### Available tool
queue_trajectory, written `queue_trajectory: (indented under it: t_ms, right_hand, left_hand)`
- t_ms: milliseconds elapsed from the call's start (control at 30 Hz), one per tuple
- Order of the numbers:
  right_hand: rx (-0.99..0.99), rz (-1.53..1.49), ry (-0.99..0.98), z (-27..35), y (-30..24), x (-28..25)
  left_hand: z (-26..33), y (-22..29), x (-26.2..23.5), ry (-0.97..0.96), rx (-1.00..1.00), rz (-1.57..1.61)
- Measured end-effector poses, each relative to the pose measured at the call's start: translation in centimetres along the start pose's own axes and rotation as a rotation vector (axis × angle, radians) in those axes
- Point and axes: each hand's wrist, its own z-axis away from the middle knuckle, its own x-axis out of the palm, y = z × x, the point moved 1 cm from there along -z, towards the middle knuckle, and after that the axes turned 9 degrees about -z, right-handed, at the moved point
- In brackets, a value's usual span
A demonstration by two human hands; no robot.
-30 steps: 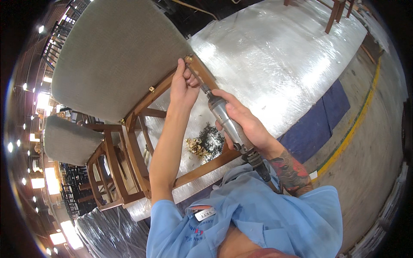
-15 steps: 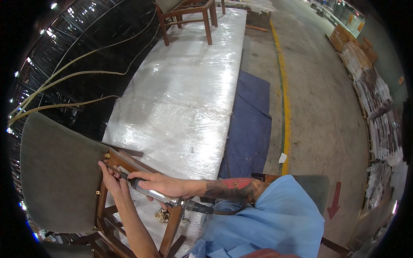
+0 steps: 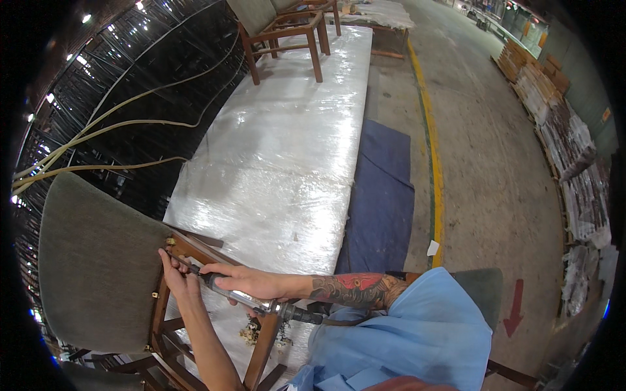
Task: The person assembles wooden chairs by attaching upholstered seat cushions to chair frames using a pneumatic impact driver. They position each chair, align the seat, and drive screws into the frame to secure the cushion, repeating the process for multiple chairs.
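A wooden chair (image 3: 189, 249) with a grey-green upholstered back (image 3: 104, 260) stands at the lower left, its underside frame exposed. My right hand (image 3: 251, 281) is wrapped round the body of a silver air screwdriver (image 3: 240, 297), which points left toward the frame. At the tool's front, my left hand (image 3: 179, 277) has its fingers closed round the long, thin driver bit, close to the frame rail. Brass-coloured fittings (image 3: 171, 242) sit along the frame by the back. Whether the bit's tip touches a screw is hidden by my fingers.
A long platform wrapped in clear plastic film (image 3: 280, 137) runs ahead, with more chairs (image 3: 287, 32) at its far end. Loose screws (image 3: 251, 331) lie in a pile beside the chair. Yellow hoses (image 3: 98, 124) hang at left. Blue cloth (image 3: 381, 195) hangs along the right side.
The view has tilted up a little, so more of the far chairs shows. Both hands and the air screwdriver keep nearly the same place against the chair frame.
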Motion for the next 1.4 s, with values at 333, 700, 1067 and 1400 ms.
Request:
queue_trajectory:
  t_ms: [333,700,1067,1400]
  right_hand:
    - [-0.03,0.039,0.01,-0.5,1.5,-0.8]
    - [-0.013,-0.017,0.062,0.0,1.2,-0.6]
    - [-0.058,-0.033,0.109,0.0,1.2,-1.2]
    - [-0.081,-0.062,0.155,0.1,1.3,-0.9]
  left_hand:
    - [0.5,-0.3,0.6,-0.022,0.051,-0.027]
    - [-1.0,-0.1,-1.5,-0.27,-0.139,0.124]
    - [-5.1,-1.8,-4.5,-0.399,-0.073,0.312]
    - [-6.0,-2.5,-5.4,-0.18,-0.199,0.432]
